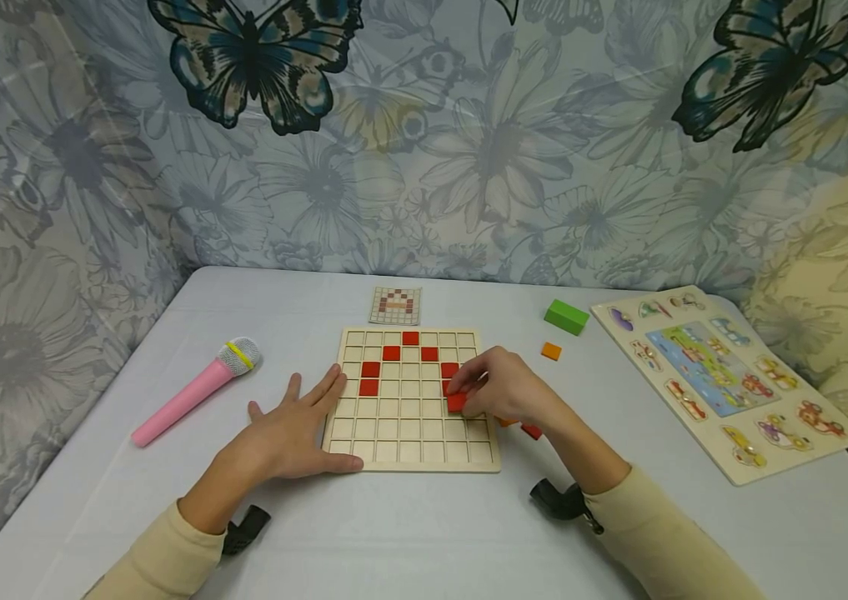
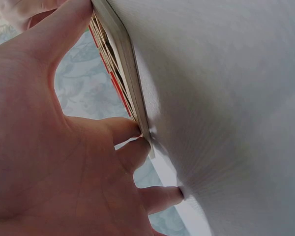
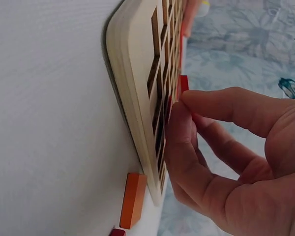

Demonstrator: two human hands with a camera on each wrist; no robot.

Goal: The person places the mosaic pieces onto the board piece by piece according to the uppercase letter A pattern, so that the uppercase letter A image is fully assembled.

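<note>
A wooden grid board (image 1: 408, 429) lies flat on the white table, with several red square tiles (image 1: 369, 387) seated in its cells. My right hand (image 1: 502, 383) pinches another red tile (image 1: 457, 403) between thumb and fingers over a cell on the board's right side; the right wrist view shows this red tile (image 3: 184, 82) at the fingertips, tilted. Spread wide, my left hand (image 1: 288, 433) rests against the board's left edge, its thumb at the near edge. The left wrist view shows its fingers touching the board's side (image 2: 130, 78) and the table.
Behind the board lies a small pattern card (image 1: 395, 306). A pink toy microphone (image 1: 194, 392) is at left. Right of the board are a green block (image 1: 566, 317), an orange tile (image 1: 551, 351), an orange block (image 3: 133, 200), a red tile (image 1: 532, 431) and a picture puzzle board (image 1: 727, 383).
</note>
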